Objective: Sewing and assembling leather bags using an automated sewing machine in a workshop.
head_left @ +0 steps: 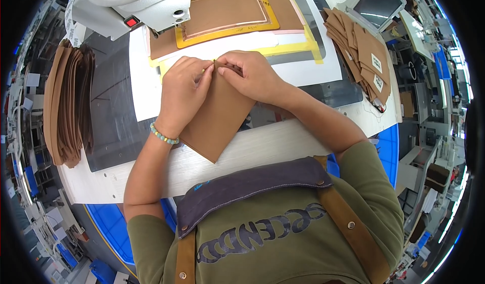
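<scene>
Brown panel [222, 117] is held over the worktop's [288, 141] near edge, lower corner toward the wearer. Left hand [183, 89] and right hand [255, 76] pinch its upper end, fingertips close together. Brown stack [68, 102] stands along the worktop's left edge; labelled brown pieces [361, 51] lie fanned near its right edge.

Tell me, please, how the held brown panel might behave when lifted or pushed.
The brown panel is probably fairly stiff, as it extends flat, without visible sagging, from its far end, where the left hand and right hand grip it. It is likely light for its size, since its edge looks thin. Being flat, it would probably slide rather than roll.
</scene>
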`<move>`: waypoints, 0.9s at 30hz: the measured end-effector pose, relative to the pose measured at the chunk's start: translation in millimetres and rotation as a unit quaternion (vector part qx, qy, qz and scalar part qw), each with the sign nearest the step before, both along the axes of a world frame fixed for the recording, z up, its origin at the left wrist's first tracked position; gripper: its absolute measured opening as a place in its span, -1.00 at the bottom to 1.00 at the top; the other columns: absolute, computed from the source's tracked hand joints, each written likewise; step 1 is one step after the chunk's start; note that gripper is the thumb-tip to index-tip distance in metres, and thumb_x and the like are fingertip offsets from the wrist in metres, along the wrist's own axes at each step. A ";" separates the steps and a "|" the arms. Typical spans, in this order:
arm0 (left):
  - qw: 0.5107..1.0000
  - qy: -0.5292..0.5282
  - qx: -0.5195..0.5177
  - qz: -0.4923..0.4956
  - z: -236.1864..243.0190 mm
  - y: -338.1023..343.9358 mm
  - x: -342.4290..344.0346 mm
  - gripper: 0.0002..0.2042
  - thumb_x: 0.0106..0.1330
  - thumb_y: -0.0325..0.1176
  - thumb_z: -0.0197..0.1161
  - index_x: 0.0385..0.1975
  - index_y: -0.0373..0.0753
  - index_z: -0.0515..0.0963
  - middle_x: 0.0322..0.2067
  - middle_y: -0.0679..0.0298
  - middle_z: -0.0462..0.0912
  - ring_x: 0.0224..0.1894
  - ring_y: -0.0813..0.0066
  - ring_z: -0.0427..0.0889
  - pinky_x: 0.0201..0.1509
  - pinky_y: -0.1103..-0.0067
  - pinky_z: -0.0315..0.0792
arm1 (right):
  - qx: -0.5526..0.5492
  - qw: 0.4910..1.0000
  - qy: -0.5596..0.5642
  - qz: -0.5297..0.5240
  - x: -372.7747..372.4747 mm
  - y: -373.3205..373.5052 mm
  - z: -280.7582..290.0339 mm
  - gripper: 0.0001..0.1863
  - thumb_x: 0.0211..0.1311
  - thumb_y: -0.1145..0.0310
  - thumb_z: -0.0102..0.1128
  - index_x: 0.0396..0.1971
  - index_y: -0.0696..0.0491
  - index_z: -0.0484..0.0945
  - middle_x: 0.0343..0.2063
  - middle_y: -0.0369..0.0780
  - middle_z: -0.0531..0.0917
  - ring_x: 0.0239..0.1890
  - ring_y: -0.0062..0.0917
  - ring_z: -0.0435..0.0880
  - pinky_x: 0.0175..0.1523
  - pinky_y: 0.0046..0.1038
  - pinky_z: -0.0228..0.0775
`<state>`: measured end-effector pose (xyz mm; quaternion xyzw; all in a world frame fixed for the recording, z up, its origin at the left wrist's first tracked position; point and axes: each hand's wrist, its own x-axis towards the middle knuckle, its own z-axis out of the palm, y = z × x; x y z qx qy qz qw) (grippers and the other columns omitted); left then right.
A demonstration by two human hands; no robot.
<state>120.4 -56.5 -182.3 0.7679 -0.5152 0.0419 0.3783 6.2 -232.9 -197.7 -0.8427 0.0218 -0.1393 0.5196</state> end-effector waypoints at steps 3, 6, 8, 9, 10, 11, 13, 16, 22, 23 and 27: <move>1.000 0.016 -0.007 -0.002 0.5 -1.3 -0.9 -0.92 0.38 -0.52 0.40 -0.21 -0.35 0.75 -0.27 0.11 0.81 -0.20 0.15 0.76 -0.06 0.39 0.60 | -0.067 0.997 -0.040 0.002 1.0 -1.8 -7.6 -0.78 0.44 0.40 0.18 -0.10 0.20 0.70 -0.22 -0.05 0.79 -0.21 -0.21 0.78 -0.05 -0.29 0.59; 1.000 0.001 -0.001 0.007 0.6 -1.1 -2.8 -0.92 0.38 -0.51 0.40 -0.20 -0.35 0.75 -0.26 0.11 0.81 -0.19 0.15 0.75 -0.05 0.38 0.60 | -0.119 0.990 -0.073 -0.003 0.5 0.6 -10.5 -0.78 0.47 0.40 0.18 -0.06 0.20 0.69 -0.19 -0.05 0.78 -0.17 -0.19 0.76 -0.03 -0.28 0.58; 1.000 -0.022 -0.003 0.008 -1.8 -2.1 -3.6 -0.91 0.38 -0.52 0.40 -0.19 -0.35 0.75 -0.26 0.11 0.80 -0.19 0.15 0.75 -0.06 0.37 0.60 | -0.123 0.990 -0.071 -0.009 0.1 3.4 -8.7 -0.78 0.47 0.39 0.19 -0.06 0.19 0.69 -0.19 -0.05 0.78 -0.15 -0.13 0.75 -0.02 -0.25 0.58; 0.999 -0.046 -0.005 0.010 -3.0 -2.6 -3.7 -0.91 0.37 -0.52 0.40 -0.19 -0.34 0.75 -0.26 0.11 0.80 -0.18 0.14 0.74 -0.06 0.36 0.60 | -0.132 0.988 -0.077 -0.015 0.2 4.6 -7.1 -0.79 0.45 0.39 0.19 -0.11 0.19 0.70 -0.20 -0.04 0.79 -0.15 -0.11 0.76 -0.03 -0.21 0.60; 0.999 -0.046 -0.004 0.010 -3.7 -3.1 -3.6 -0.91 0.37 -0.52 0.40 -0.19 -0.34 0.75 -0.26 0.11 0.80 -0.18 0.14 0.74 -0.06 0.36 0.60 | -0.142 0.986 -0.083 -0.021 0.6 5.4 -6.0 -0.79 0.43 0.39 0.19 -0.15 0.18 0.72 -0.21 -0.04 0.80 -0.16 -0.09 0.77 -0.04 -0.16 0.62; 0.997 -0.077 -0.008 0.007 -4.5 -3.8 -3.7 -0.90 0.35 -0.53 0.41 -0.19 -0.34 0.74 -0.26 0.12 0.79 -0.18 0.15 0.73 -0.08 0.35 0.60 | -0.141 0.986 -0.083 -0.022 0.4 5.8 -5.8 -0.79 0.43 0.39 0.19 -0.15 0.18 0.72 -0.21 -0.04 0.80 -0.16 -0.09 0.77 -0.04 -0.16 0.62; 0.994 -0.108 -0.011 0.003 -5.2 -4.1 -3.9 -0.89 0.32 -0.54 0.42 -0.20 -0.33 0.73 -0.27 0.13 0.77 -0.19 0.16 0.72 -0.10 0.35 0.60 | -0.147 0.984 -0.095 -0.027 0.4 6.5 -5.7 -0.80 0.45 0.37 0.20 -0.17 0.18 0.72 -0.22 -0.04 0.80 -0.17 -0.08 0.77 -0.05 -0.17 0.62; 0.986 -0.169 -0.005 -0.001 -4.3 -4.3 -1.5 -0.89 0.27 -0.57 0.43 -0.25 -0.33 0.69 -0.33 0.16 0.72 -0.22 0.18 0.69 -0.13 0.35 0.59 | -0.138 0.986 -0.095 -0.024 1.7 6.2 -6.8 -0.79 0.46 0.36 0.20 -0.17 0.17 0.73 -0.26 -0.04 0.79 -0.17 -0.09 0.77 -0.05 -0.17 0.61; 0.979 -0.188 0.016 -0.075 1.6 4.1 20.2 -0.85 0.25 -0.62 0.41 -0.22 -0.34 0.64 -0.35 0.17 0.66 -0.27 0.23 0.64 -0.14 0.41 0.58 | -0.082 0.996 -0.010 0.043 2.7 -8.6 -1.5 -0.77 0.55 0.36 0.15 -0.05 0.17 0.71 -0.29 -0.11 0.77 -0.27 -0.34 0.71 -0.06 -0.37 0.54; 0.991 -0.070 0.033 -0.107 1.2 7.0 26.3 -0.89 0.33 -0.58 0.39 -0.20 -0.35 0.62 -0.35 0.20 0.64 -0.27 0.32 0.64 -0.13 0.47 0.56 | -0.081 0.996 -0.011 0.044 2.0 -9.7 3.0 -0.77 0.55 0.36 0.15 -0.05 0.17 0.71 -0.29 -0.11 0.77 -0.27 -0.34 0.71 -0.06 -0.37 0.54; 0.944 0.284 0.056 -0.160 -9.1 8.2 35.2 -0.89 0.58 -0.44 0.24 -0.20 -0.35 0.58 -0.34 0.35 0.58 -0.24 0.59 0.58 -0.08 0.62 0.49 | 0.020 0.991 0.105 0.085 3.2 -12.1 11.0 -0.74 0.61 0.29 0.12 -0.10 0.15 0.70 -0.36 -0.23 0.73 -0.28 -0.58 0.61 -0.09 -0.45 0.48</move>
